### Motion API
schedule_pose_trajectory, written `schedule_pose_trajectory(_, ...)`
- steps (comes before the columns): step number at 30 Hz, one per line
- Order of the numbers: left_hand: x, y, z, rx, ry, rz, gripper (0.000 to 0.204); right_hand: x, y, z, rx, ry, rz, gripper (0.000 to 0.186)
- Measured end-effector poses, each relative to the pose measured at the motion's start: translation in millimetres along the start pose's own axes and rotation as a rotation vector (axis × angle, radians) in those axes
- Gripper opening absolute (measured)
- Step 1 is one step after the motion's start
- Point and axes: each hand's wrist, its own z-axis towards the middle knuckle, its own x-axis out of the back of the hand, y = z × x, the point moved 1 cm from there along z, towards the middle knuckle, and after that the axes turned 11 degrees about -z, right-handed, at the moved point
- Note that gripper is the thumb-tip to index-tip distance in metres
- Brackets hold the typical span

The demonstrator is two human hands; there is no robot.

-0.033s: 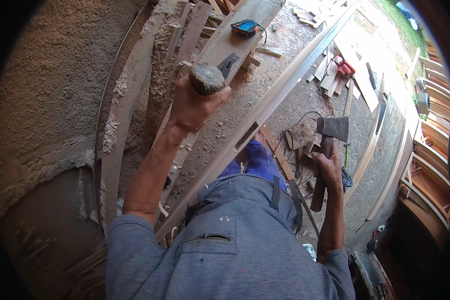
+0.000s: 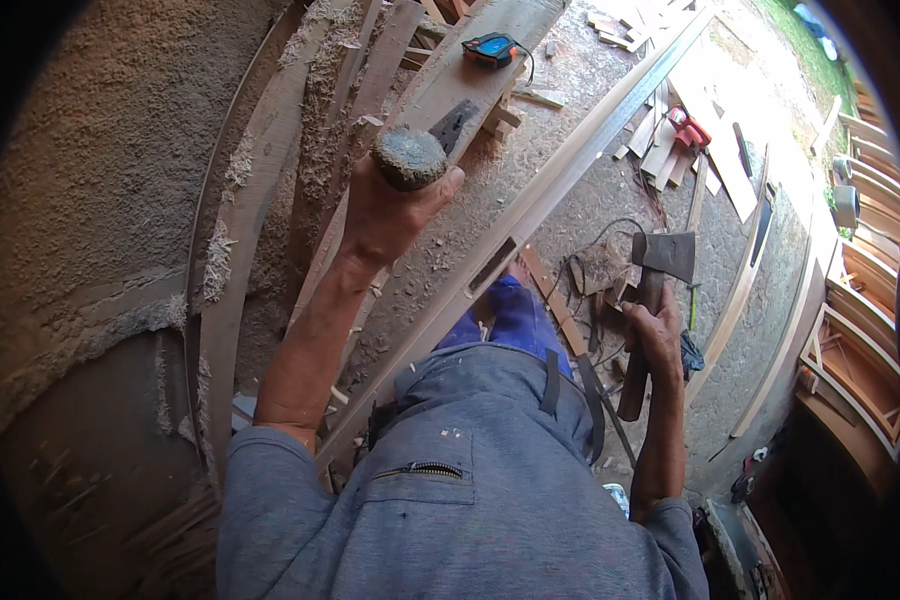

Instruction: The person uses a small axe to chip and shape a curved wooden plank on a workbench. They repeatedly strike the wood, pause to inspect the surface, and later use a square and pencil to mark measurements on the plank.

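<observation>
While a hatchet (image 2: 662, 260) is held by the right hand (image 2: 654, 340), its fingers closed around the handle just below the dark metal head, a round-ended wooden piece (image 2: 410, 158) is gripped by the left hand (image 2: 395, 215), whose fingers are curled around it. Just beyond the left hand a dark metal blade (image 2: 454, 124) is seen over a wide board (image 2: 450, 85); whether it is joined to the gripped piece cannot be told. Between the two hands a long pale beam (image 2: 533, 213) is stretched diagonally, and a rectangular slot (image 2: 492, 268) is cut in it. Farther beyond the left hand, a blue and black tape measure (image 2: 489, 50) is rested on the board, any print on it too small to be read. Well beyond the right hand, a red tool (image 2: 689, 130) is surrounded by wood strips (image 2: 665, 150).
</observation>
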Motion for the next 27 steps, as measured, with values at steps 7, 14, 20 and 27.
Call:
schedule_pose_trajectory(7, -20.0, -50.3, -51.5, 0.062, 0.029, -0.056, 0.025, -33.2, 10.1, 0.0, 0.076, -0.063, -0.129, 0.034)
schedule_pose_trajectory(14, 9.3, -79.1, -172.8, 0.558, 0.016, 0.266, 0.034, -58.6, -23.1, 15.0, 0.205, -0.137, -0.369, 0.034)
schedule_pose_trajectory(20, 18.0, -107.6, -262.3, 0.823, -0.076, 0.386, 0.045, -92.7, -71.1, 42.5, 0.298, -0.28, -0.557, 0.041)
schedule_pose_trajectory(27, -6.3, -116.8, -292.1, 0.864, 0.351, 0.337, 0.063, -160.3, -149.7, 80.7, 0.515, -0.627, -0.75, 0.039)
